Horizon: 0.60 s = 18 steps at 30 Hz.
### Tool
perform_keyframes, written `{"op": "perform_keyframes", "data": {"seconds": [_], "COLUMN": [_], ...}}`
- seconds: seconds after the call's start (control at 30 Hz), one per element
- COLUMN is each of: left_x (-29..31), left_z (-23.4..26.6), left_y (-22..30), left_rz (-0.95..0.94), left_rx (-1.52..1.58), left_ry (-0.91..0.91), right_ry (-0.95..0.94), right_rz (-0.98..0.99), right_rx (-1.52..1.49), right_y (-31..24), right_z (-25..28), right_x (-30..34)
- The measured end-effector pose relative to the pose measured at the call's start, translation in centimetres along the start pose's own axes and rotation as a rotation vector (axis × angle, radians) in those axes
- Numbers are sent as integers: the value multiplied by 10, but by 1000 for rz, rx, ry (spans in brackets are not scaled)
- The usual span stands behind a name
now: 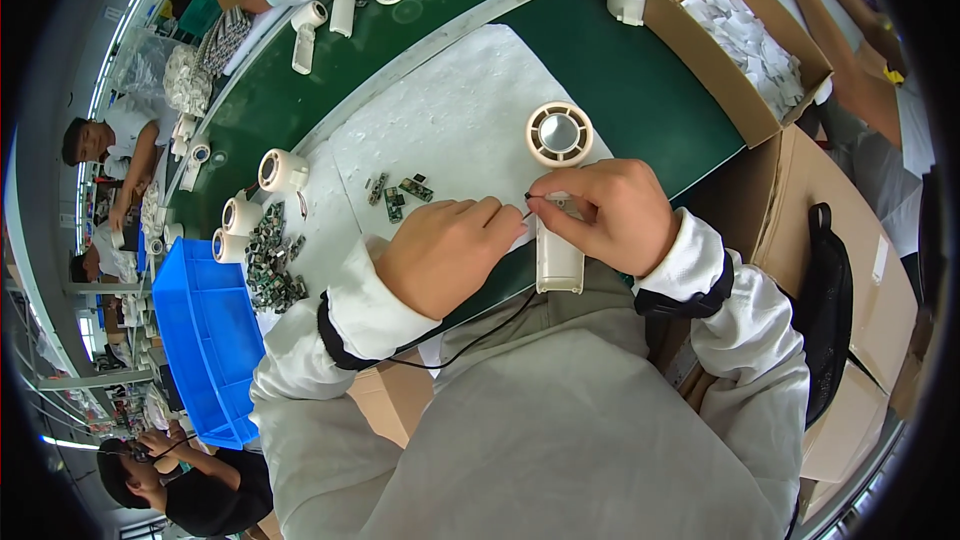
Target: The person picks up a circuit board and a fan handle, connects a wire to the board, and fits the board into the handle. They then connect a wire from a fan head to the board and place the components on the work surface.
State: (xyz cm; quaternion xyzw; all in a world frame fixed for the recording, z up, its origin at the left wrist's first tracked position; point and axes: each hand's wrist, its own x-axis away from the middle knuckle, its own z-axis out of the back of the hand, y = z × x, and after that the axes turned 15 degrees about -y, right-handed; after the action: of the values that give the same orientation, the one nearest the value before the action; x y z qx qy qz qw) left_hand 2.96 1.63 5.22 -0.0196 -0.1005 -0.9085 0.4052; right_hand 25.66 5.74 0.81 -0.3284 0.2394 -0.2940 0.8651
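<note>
A cream handheld fan (559,262) lies before me, its round grille head (558,134) pointing away and its open handle towards my lap. Over the middle of it, my right hand (612,212) is closed, thumb and forefinger pinching a small black piece (530,197). My left hand (450,248) is closed just left of the handle, fingertips pressed together close to the right ones. A thin dark strand seems to run between the two pinches; what the left fingers hold is too small to make out. Several small green circuit boards (394,204) lie on the white sheet beyond my left hand.
A heap of circuit boards (270,265) sits beside a blue bin (207,340) at left, near cream fan bodies (283,170). A cardboard box (690,65) of white slips stands far right. Co-workers sit along the green conveyor (420,15) and at right.
</note>
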Motion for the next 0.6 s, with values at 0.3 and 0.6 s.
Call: {"op": "perform_keyframes", "data": {"seconds": [0.3,0.6], "left_x": [55,51], "left_z": [40,8], "left_y": [-39,-51], "left_rz": [426,242], "left_rx": [177,74], "left_ry": [-34,74], "right_ry": [109,102], "right_rz": [110,163], "right_rx": [160,238], "right_y": [-3,-2], "right_z": [-8,-12], "right_x": [0,-1]}}
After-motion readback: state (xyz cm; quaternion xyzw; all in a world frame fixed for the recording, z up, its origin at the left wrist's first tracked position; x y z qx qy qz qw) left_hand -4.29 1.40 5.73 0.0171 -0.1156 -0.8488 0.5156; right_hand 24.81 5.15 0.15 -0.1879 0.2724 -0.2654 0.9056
